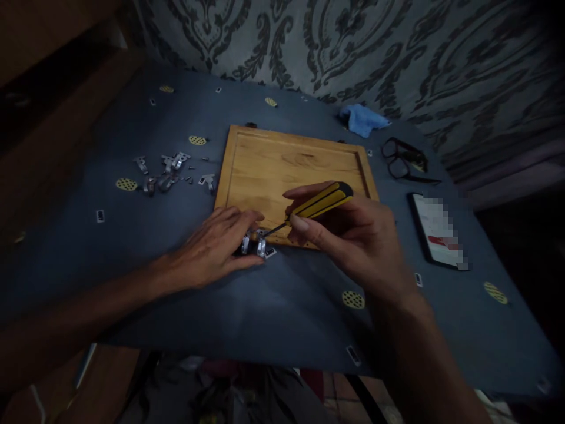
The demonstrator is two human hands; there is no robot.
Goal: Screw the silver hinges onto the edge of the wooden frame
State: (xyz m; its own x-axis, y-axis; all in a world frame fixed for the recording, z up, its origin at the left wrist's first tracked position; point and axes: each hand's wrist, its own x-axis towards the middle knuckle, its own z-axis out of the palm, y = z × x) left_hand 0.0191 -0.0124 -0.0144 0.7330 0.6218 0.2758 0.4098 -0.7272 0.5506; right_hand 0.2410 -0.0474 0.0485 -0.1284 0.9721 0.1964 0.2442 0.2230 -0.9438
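My right hand [348,235] grips a screwdriver [322,201] with a yellow and black handle. Its shaft slants down to the left, and the tip is at a shiny metal latch [261,246] on the near edge of a wooden board [282,171]. The board lies flat and has a raised rim. With thumb and fingers on either side, my left hand [225,244] holds the latch against that edge. A second curved metal piece [245,243] shows beside it, partly behind my fingers. Whether the screwdriver tip sits in a screw is too small to tell.
Several loose metal latches [170,162] and small screws [189,179] lie left of the board. A blue cloth [364,119], eyeglasses [399,166] and a phone [439,232] are on the right. A patterned dark cloth [265,312] covers the table, which meets a wallpapered wall [318,47].
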